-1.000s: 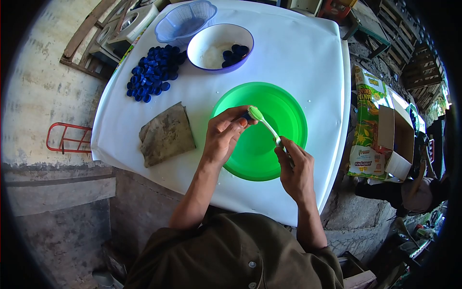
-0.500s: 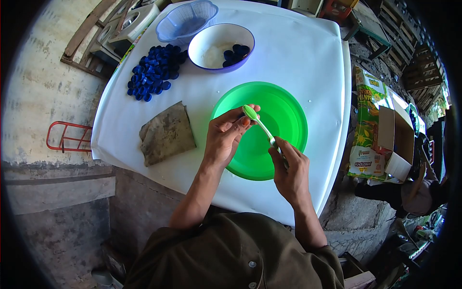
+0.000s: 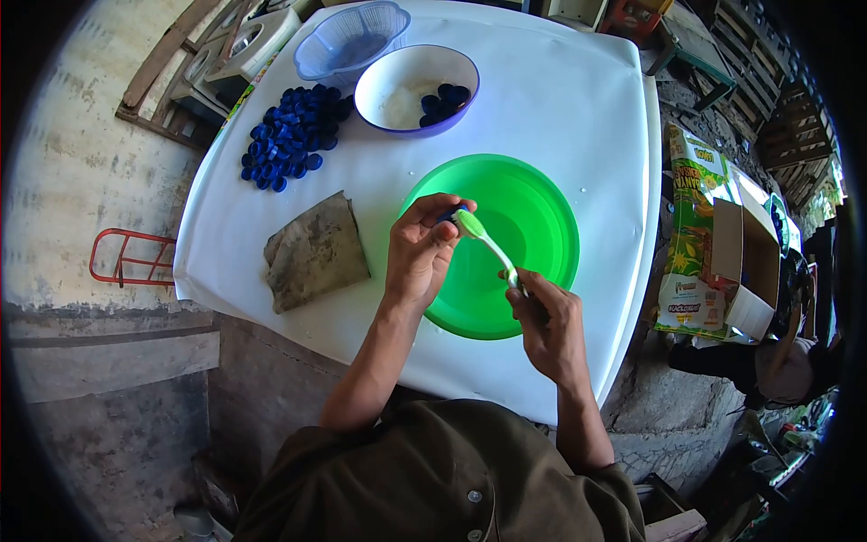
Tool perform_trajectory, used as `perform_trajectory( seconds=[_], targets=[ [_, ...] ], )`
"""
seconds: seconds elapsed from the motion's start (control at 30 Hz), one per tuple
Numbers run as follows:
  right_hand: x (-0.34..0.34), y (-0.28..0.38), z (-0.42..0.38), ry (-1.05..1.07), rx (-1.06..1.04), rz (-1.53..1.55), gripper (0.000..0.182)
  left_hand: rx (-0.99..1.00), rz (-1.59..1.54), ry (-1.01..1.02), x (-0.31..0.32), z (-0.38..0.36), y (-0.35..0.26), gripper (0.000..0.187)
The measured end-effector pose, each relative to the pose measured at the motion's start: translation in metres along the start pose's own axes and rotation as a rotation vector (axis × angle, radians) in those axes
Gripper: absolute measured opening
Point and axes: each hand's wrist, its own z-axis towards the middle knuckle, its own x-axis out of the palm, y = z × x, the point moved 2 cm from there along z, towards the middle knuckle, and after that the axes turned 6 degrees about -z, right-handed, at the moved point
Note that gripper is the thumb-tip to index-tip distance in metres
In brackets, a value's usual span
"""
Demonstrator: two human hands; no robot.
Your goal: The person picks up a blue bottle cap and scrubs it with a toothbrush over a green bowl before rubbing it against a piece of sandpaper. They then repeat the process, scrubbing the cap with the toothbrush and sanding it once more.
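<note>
My left hand (image 3: 423, 248) is closed on a small blue cap (image 3: 452, 213), pinched between thumb and fingers above the left part of a green basin (image 3: 515, 307). A green and white toothbrush (image 3: 490, 242) is in my right hand (image 3: 549, 327), whose fingers wrap round its handle. The brush head meets the cap at my left fingertips. Behind the basin stands a white bowl with a purple outside (image 3: 433, 65), holding several blue caps (image 3: 444, 103). Many more lie in a pile of blue caps (image 3: 293, 131) to its left.
A blue plastic basket (image 3: 350, 41) sits at the back left of the white table (image 3: 542, 81). A stained cloth or board piece (image 3: 318, 256) lies left of my left hand. On the right are an open cardboard box (image 3: 748, 266) and a person (image 3: 786, 366).
The toothbrush head has turned and moved slightly down against the blue cap, which now shows more. My right hand has shifted slightly down.
</note>
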Motion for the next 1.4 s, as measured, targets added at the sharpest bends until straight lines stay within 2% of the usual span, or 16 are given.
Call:
perform_trajectory(
  seconds=[0.17,0.27,0.4,0.57,0.67,0.77,0.87,0.97,1.1,1.4],
  targets=[
    [0.001,0.003,0.003,-0.036,-0.023,-0.026,0.021,0.019,-0.093,-0.032,0.007,-0.001,0.003,0.043],
    [0.001,0.003,0.002,-0.037,-0.026,-0.023,0.021,0.038,-0.07,-0.043,0.007,0.0,-0.006,0.043],
    [0.002,0.003,0.003,-0.055,-0.018,-0.019,0.021,-0.03,0.032,0.006,0.006,-0.002,-0.004,0.045],
    [0.001,0.003,-0.001,-0.031,-0.029,-0.006,0.021,0.039,0.016,-0.002,-0.001,-0.001,-0.004,0.046],
    [-0.001,-0.002,0.002,-0.027,0.042,-0.006,0.021,0.05,-0.061,-0.028,0.005,0.001,-0.004,0.042],
    [0.002,0.004,0.003,-0.051,0.005,-0.006,0.021,-0.001,-0.067,-0.024,0.011,0.0,-0.001,0.044],
    [0.001,0.005,0.001,-0.043,-0.021,-0.011,0.022,0.05,-0.094,-0.049,0.007,0.0,-0.004,0.046],
    [-0.003,-0.001,0.001,-0.015,0.079,-0.01,0.021,0.036,-0.059,-0.05,0.007,0.0,-0.009,0.042],
    [0.001,0.007,0.004,-0.062,-0.022,-0.009,0.02,0.029,-0.098,-0.002,0.01,-0.001,-0.003,0.037],
    [-0.001,0.011,0.003,-0.045,0.018,-0.019,0.02,0.029,-0.096,0.02,0.008,-0.002,-0.001,0.031]
  ],
)
